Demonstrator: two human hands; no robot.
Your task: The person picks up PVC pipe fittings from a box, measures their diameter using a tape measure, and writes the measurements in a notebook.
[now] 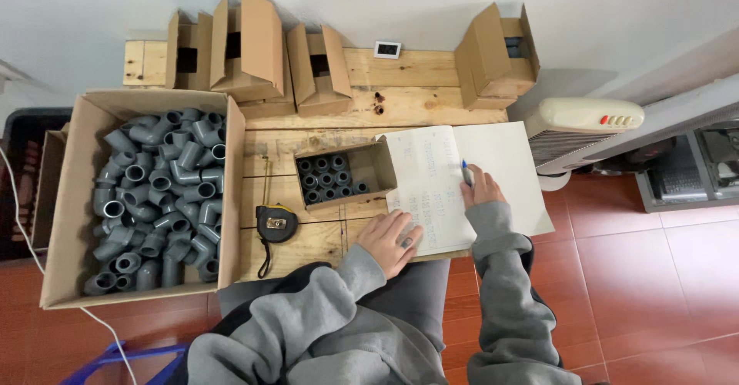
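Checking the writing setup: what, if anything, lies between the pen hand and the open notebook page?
Nothing visible. The right hand holds the blue pen with its tip at the open notebook, while the left hand rests flat on the notebook's lower left corner.

Large cardboard box [77, 200] at left, filled with grey pipe elbows [158, 196]. Small open box [377, 168] mid-table, holding grey fittings [327, 177]. Black tape measure [275, 223] between the two. Folded cartons [254, 50] along far edge of wooden table [308, 250]. White heater [585, 123] at right, on red tile floor [654, 292].
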